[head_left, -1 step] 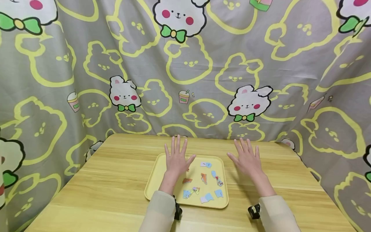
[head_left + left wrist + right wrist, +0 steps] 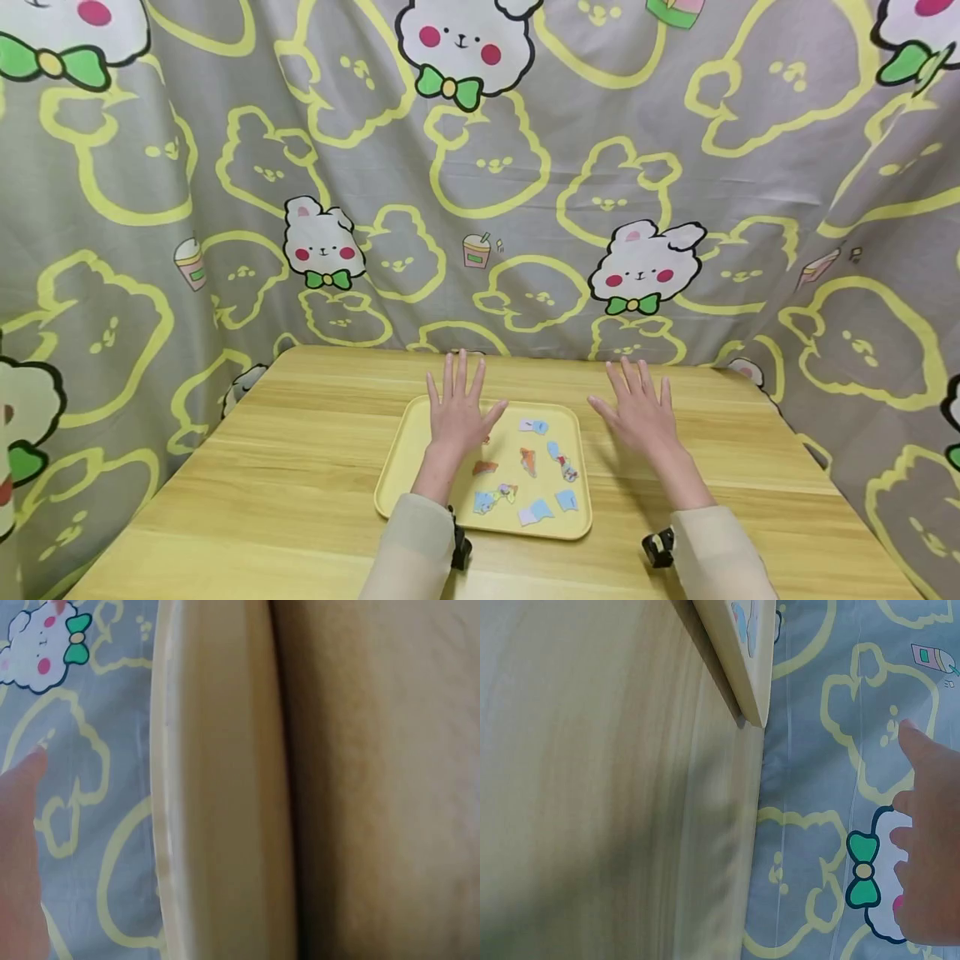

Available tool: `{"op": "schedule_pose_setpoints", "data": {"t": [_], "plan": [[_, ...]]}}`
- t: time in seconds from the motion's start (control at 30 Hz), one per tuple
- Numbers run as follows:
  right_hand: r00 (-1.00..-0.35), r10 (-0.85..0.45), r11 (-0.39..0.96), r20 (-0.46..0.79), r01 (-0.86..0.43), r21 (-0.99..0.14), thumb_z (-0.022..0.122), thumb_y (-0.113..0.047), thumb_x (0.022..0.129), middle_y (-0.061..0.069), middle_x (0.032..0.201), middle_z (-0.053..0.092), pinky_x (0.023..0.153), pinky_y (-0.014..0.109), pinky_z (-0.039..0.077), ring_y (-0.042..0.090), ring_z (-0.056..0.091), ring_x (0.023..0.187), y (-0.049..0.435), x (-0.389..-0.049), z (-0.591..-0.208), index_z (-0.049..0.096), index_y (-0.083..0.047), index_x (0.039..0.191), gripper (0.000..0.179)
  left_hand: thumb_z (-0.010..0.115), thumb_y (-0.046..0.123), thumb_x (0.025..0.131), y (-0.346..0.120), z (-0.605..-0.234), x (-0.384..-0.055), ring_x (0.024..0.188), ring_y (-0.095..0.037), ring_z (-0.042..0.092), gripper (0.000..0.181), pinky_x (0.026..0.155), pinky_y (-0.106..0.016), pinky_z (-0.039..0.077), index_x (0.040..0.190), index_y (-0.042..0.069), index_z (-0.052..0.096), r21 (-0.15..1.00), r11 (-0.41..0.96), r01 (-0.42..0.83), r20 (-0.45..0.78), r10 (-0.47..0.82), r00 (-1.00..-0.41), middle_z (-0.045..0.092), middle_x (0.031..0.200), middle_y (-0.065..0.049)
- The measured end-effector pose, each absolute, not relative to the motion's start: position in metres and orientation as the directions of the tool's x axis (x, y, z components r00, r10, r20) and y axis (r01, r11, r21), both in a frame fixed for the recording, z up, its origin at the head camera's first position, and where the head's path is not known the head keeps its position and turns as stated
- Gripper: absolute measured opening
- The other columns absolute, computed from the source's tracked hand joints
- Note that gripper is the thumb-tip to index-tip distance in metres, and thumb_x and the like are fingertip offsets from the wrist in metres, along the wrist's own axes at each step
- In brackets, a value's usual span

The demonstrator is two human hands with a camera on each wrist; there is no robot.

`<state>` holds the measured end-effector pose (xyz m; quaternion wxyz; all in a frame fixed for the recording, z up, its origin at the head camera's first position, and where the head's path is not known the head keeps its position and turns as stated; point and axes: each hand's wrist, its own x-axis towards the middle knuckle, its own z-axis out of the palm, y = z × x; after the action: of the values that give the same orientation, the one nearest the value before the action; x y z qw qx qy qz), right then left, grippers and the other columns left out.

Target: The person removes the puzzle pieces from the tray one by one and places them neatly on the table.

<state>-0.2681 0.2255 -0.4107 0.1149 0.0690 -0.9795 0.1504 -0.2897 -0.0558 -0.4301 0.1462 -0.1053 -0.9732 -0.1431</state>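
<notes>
A pale yellow tray (image 2: 405, 475) lies on the table, holding several flat, printed pieces that look like cut picture or puzzle pieces. Two orange pieces, one of them this orange piece (image 2: 528, 462), lie near the middle. Blue pieces (image 2: 567, 500) sit toward the right front, and a multicoloured strip (image 2: 495, 498) is at the front. My left hand (image 2: 459, 417) is over the tray's left part, fingers spread and straight, partly covering a small reddish piece. Beyond the tray's right edge is my right hand (image 2: 641, 412), also with spread fingers. Both hands hold nothing.
The wooden table (image 2: 285, 467) extends on both sides of the tray. A grey curtain (image 2: 480, 300) with yellow outlines and rabbit prints hangs behind and beside it. Each wrist carries a small black camera mount, such as the right mount (image 2: 658, 547).
</notes>
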Motion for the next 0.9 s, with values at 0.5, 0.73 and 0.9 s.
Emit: {"op": "schedule_pose_setpoints", "data": {"t": [0.5, 0.73, 0.9], "plan": [[-0.962, -0.133, 0.93, 0.236, -0.204, -0.306, 0.044, -0.055, 0.099, 0.024, 0.162, 0.017, 0.118, 0.07, -0.005, 0.046, 0.003, 0.151, 0.223, -0.265, -0.419, 0.025, -0.007, 0.155, 0.076, 0.048, 0.061, 0.094, -0.061, -0.43, -0.288, 0.155, -0.033, -0.001, 0.081, 0.123, -0.063, -0.002, 0.158, 0.022, 0.017, 0.248, 0.938, 0.243, 0.312, 0.16, -0.937, -0.001, 0.167, -0.009], [-0.953, -0.158, 0.918, 0.258, -0.238, -0.316, 0.051, -0.048, 0.098, 0.024, 0.159, 0.024, 0.117, 0.072, 0.001, 0.048, 0.01, 0.149, 0.22, -0.263, -0.42, 0.031, -0.005, 0.153, 0.073, 0.049, 0.062, 0.094, -0.067, -0.429, -0.287, 0.155, -0.034, -0.002, 0.083, 0.124, -0.062, 0.002, 0.158, 0.021, 0.017, 0.24, 0.939, 0.248, 0.323, 0.163, -0.932, 0.0, 0.167, -0.011], [-0.946, -0.181, 0.905, 0.27, -0.268, -0.331, 0.054, -0.045, 0.098, 0.023, 0.158, 0.028, 0.117, 0.072, 0.003, 0.048, 0.013, 0.148, 0.219, -0.263, -0.425, 0.032, -0.004, 0.152, 0.071, 0.052, 0.061, 0.093, -0.073, -0.429, -0.287, 0.155, -0.033, 0.001, 0.086, 0.125, -0.059, 0.007, 0.158, 0.018, 0.018, 0.279, 0.928, 0.248, 0.334, 0.148, -0.931, 0.002, 0.167, -0.01]]}}
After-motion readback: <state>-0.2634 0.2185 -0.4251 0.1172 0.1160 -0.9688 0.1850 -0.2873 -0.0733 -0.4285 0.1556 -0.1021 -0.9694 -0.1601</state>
